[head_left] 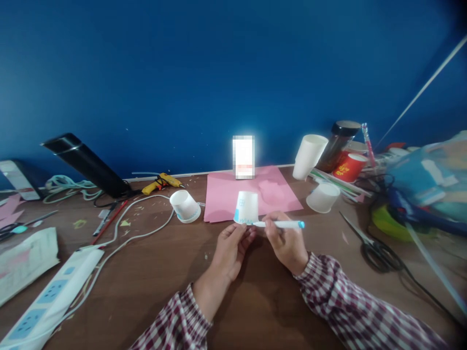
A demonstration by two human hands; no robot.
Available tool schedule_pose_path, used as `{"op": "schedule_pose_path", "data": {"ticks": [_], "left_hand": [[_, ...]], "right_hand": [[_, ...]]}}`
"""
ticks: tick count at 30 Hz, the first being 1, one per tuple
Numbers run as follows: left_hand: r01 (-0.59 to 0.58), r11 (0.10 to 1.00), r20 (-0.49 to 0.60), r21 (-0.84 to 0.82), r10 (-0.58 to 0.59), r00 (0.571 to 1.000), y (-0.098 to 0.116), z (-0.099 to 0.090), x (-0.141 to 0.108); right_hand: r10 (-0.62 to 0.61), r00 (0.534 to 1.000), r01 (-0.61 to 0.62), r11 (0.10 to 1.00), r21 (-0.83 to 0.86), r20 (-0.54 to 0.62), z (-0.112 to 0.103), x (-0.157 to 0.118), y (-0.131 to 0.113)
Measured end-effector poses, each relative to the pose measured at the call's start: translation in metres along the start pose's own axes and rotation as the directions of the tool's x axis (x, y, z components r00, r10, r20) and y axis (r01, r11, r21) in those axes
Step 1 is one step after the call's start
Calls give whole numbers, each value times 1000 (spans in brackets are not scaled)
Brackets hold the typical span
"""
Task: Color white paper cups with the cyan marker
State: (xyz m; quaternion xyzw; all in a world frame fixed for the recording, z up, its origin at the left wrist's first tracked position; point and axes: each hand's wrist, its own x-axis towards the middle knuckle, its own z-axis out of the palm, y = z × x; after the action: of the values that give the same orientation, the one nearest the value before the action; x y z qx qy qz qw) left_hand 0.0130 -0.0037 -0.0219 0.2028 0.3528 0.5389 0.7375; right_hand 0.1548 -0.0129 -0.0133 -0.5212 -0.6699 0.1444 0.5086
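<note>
A white paper cup (248, 205) stands upside down in the middle, with a blue window, a blue patch and a wavy blue line near its rim. The fingers of my left hand (230, 248) pinch the cup's lower edge. My right hand (286, 243) holds a white marker (284, 224) with a light blue end, its tip at the lower right of the cup. Behind the cup lies pink paper (222, 194). To the left sits another upside-down cup (185, 206), and a further one (323, 198) is on the right.
A power strip (45, 296), a white cable and a yellow glue gun (160, 183) lie on the left, near a leaning black bottle (87, 163). Stacked cups (309, 154), a red cup (350, 167) and black-handled scissors (375, 250) are on the right. A blue wall rises behind.
</note>
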Motion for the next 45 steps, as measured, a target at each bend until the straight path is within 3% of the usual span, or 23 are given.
{"op": "schedule_pose_path", "data": {"ticks": [31,45], "left_hand": [[28,999,-24,25,-28,999,2,0,-1],[16,1000,-54,9,-16,998,4,3,-1]], "right_hand": [[-9,998,7,1000,-30,-65,-3,3,-2],[44,999,-44,999,-19,-6,-3,5,-4]]}}
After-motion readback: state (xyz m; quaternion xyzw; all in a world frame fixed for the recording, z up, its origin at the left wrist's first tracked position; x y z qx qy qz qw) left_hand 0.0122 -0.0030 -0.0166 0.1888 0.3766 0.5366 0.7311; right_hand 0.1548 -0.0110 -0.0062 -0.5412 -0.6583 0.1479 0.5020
